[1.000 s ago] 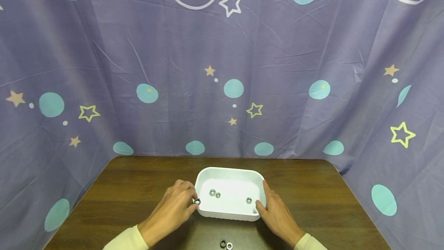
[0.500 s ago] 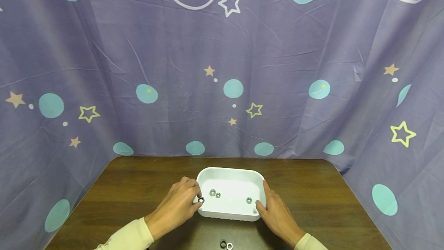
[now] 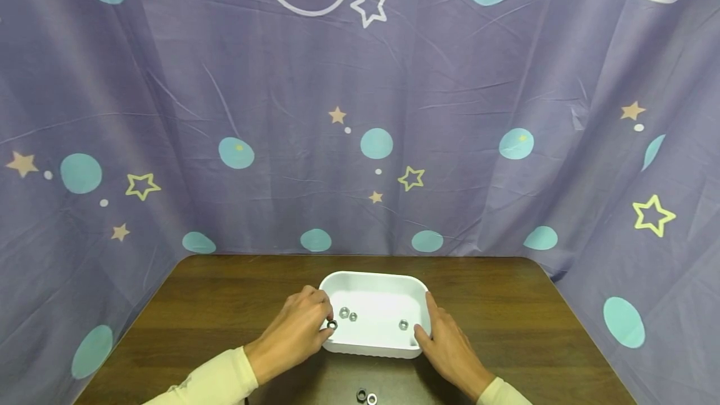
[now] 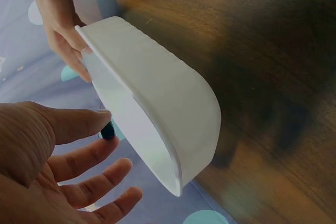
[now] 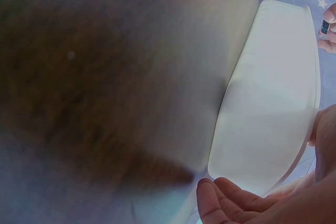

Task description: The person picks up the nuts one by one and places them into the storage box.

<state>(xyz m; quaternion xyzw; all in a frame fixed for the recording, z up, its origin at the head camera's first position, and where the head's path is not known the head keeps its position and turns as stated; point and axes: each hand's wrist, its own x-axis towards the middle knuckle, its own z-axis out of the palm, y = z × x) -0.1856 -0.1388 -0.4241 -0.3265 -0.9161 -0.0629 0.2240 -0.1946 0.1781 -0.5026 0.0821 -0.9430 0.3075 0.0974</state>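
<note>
In the head view, my left hand (image 3: 298, 330) pinches a dark hex nut (image 4: 108, 130) between thumb and index finger, over the left end of a white tray (image 3: 371, 350). The left wrist view has its other fingers spread apart beneath the nut. My right hand (image 3: 450, 345) grips the tray's right end, thumb over the rim and fingers along the outer wall. Three silver nuts lie on the tray floor: a larger nut (image 3: 344, 312) beside a smaller nut (image 3: 353, 317) at left, and another nut (image 3: 404, 325) towards the right.
On the brown wooden table (image 3: 236, 292), a dark nut (image 3: 362, 395) and a silver nut (image 3: 372, 399) lie side by side in front of the tray, near the lower edge of the head view. A purple curtain (image 3: 315, 186) with stars and moons hangs around the table's back and sides.
My left hand has shifted right with the dark nut, from the tray's left rim to just inside it. The right hand and the tray have stayed in place.
</note>
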